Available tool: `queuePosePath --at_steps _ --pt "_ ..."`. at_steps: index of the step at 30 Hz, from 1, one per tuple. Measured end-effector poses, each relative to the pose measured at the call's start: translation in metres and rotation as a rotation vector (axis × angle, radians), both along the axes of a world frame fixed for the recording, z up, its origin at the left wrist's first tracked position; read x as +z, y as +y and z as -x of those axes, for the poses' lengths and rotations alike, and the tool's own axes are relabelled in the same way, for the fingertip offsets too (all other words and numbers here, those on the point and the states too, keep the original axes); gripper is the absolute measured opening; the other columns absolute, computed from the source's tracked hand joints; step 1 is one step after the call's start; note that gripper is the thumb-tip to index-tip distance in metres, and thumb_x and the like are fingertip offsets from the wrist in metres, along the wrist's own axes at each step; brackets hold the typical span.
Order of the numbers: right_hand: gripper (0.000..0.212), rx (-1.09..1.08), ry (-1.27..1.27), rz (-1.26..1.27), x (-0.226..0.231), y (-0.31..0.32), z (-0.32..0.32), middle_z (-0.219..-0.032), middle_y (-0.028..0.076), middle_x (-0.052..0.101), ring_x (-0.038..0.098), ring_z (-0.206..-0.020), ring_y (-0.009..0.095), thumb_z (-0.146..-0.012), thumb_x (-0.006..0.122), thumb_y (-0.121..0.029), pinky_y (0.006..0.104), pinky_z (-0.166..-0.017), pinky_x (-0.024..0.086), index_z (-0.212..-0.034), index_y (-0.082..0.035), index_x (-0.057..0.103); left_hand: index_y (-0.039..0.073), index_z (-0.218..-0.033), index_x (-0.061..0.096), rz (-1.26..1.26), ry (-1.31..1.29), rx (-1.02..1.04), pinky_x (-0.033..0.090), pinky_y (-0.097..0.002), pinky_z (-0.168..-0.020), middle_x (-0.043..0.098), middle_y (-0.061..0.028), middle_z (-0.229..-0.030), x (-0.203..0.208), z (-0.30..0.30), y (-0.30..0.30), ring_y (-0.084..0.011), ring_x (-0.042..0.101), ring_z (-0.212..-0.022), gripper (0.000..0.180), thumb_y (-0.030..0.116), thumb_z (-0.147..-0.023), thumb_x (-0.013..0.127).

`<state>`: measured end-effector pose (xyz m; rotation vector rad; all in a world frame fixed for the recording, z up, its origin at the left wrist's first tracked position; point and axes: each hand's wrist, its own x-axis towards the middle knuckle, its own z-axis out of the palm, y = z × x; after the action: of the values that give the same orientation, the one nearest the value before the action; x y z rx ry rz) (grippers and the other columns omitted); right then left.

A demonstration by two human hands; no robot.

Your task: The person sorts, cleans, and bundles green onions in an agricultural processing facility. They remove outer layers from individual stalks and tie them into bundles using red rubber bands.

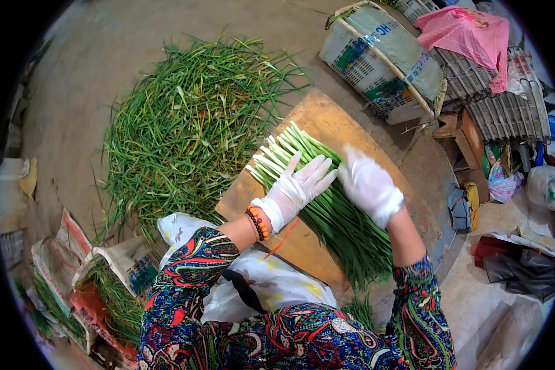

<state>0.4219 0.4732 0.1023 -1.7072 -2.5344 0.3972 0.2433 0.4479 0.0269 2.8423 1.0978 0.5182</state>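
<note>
A thick bunch of garlic chives [345, 228] lies slantwise on a wooden board [327, 117], white stalk ends toward the far left and dark green leaves toward me. My left hand [301, 184], in a white glove, rests flat across the stalks with its fingers stretched out. At the bunch's right side is my gloved right hand [370, 188]; motion smears its fingers, so whether they grip anything is unclear. A red string [283, 238] sticks out from beside the bunch near my left wrist, and the rest of it is hidden.
Loose green trimmings [185, 123] are heaped on the floor beyond the board's left. Lower left stand containers of greens [114, 302]. A white plastic crate [370, 68] is at the far right, near stacked grey crates under a pink cloth [465, 37]. Patterned white fabric [259, 280] covers my lap.
</note>
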Motion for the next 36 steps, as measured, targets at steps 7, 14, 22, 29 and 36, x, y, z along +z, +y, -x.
queuePosePath --at_steps 7,14,22,29,36 --pt "0.015 0.034 0.120 0.278 -0.068 0.028 -0.014 -0.092 0.018 0.059 0.056 -0.087 0.034 -0.080 0.046 -0.013 0.0380 -0.074 0.045 -0.087 -0.005 0.057 0.011 -0.130 0.032 -0.023 -0.026 0.050 0.023 -0.0483 -0.100 0.031 -0.0084 -0.136 0.004 -0.009 -0.001 -0.0221 0.033 -0.124 0.058 0.011 -0.075 0.047" --pt "0.036 -0.028 0.049 0.383 -0.058 0.032 -0.024 -0.096 0.027 0.055 0.054 -0.091 0.041 -0.083 0.047 -0.018 0.0415 -0.077 0.043 -0.114 -0.002 0.041 0.012 -0.130 0.032 0.001 0.024 0.114 0.025 -0.0487 -0.100 0.035 -0.0087 -0.133 -0.002 -0.016 -0.002 -0.0218 0.035 -0.123 0.054 0.015 -0.078 0.044" --pt "0.124 -0.024 -0.092 0.506 -0.027 -0.032 -0.002 -0.139 0.027 0.008 0.009 -0.130 0.039 -0.052 0.081 -0.032 0.0366 -0.106 0.016 -0.133 0.007 -0.005 0.015 -0.131 0.032 0.001 -0.062 0.185 0.019 -0.0483 -0.104 0.033 -0.0067 -0.135 -0.004 -0.012 -0.021 -0.0197 0.029 -0.127 0.057 0.017 -0.075 0.046" --pt "0.116 0.189 -0.175 0.229 -0.012 -0.022 -0.012 -0.135 0.029 0.021 0.020 -0.125 0.041 -0.054 0.076 -0.042 0.0395 -0.103 0.021 -0.132 0.010 0.007 0.007 -0.116 0.045 0.346 -0.620 -0.023 0.036 -0.0430 -0.090 0.047 -0.0117 -0.117 0.169 0.120 -0.087 -0.0271 0.045 -0.109 0.047 0.015 -0.071 0.054" --pt "0.078 0.356 0.016 0.088 0.070 -0.028 0.081 -0.135 0.021 0.030 0.031 -0.124 0.029 -0.071 0.065 -0.010 0.0331 -0.102 0.025 -0.135 0.001 0.020 0.007 -0.107 0.046 0.153 -0.892 0.316 0.039 -0.0409 -0.076 0.048 -0.0104 -0.100 0.199 0.158 -0.238 -0.0266 0.049 -0.092 0.037 0.017 -0.073 0.054"
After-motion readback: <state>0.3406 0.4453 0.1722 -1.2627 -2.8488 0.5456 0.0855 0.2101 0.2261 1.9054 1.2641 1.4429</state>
